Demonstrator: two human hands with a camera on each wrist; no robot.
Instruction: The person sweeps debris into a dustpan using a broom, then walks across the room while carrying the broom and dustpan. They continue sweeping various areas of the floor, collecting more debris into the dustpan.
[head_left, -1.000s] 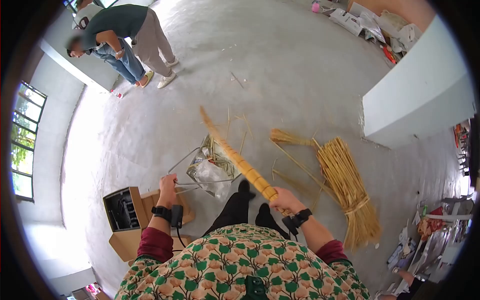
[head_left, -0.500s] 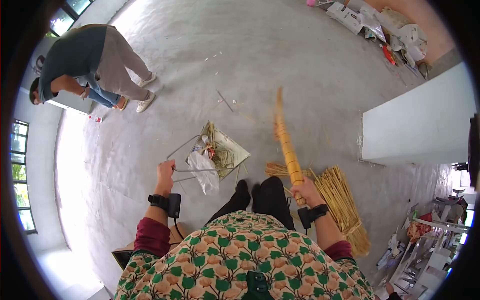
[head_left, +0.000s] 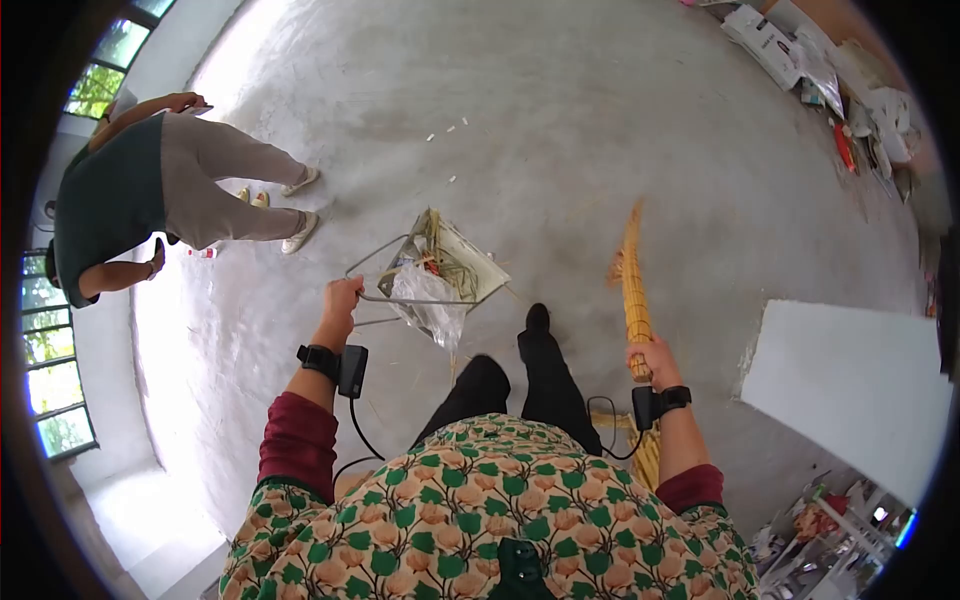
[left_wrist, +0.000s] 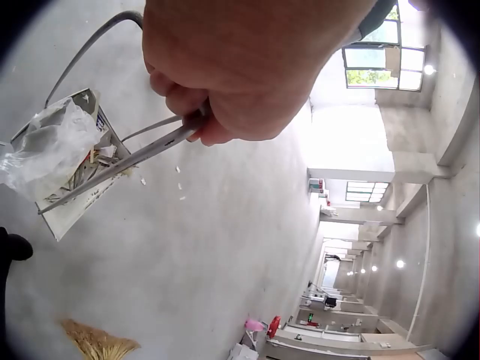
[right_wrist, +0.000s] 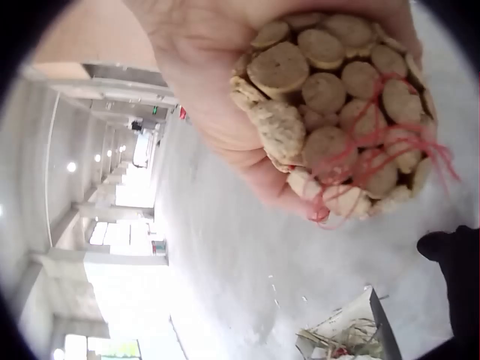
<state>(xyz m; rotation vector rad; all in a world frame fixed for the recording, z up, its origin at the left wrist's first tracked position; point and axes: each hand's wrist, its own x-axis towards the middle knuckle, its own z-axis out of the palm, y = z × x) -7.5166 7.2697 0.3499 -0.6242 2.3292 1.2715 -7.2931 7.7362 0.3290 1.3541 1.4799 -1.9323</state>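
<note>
Broom (head_left: 634,290) of bundled straw stalks sits in my right hand (head_left: 650,358), which is wrapped round the handle end; the brush end points forward and away from that hand, clear of the concrete floor (head_left: 600,130). In the right wrist view I see the cut stalk ends (right_wrist: 337,97) bound with red thread, with my palm and fingers curled tight about them, a grip that I judge suits carrying the whole length level rather than sweeping with it.

My left hand (head_left: 340,298) is closed on the wire handle (left_wrist: 161,139) of a long-handled dustpan (head_left: 445,270), which hangs just ahead of that hand and between my two hands. The pan holds a clear plastic bag (head_left: 425,305) and loose straw scraps; holding it by the handle probably keeps the load tipped back in the pan.

My black shoes (head_left: 537,320) show below, between the hands. Another person (head_left: 150,200) bends over well off to the left of my left hand, face out of view. A white block (head_left: 850,385) lies beyond my right hand. More straw behind my right forearm is mostly hidden by the arm, and the clutter at the far edge is too small for me to name.
</note>
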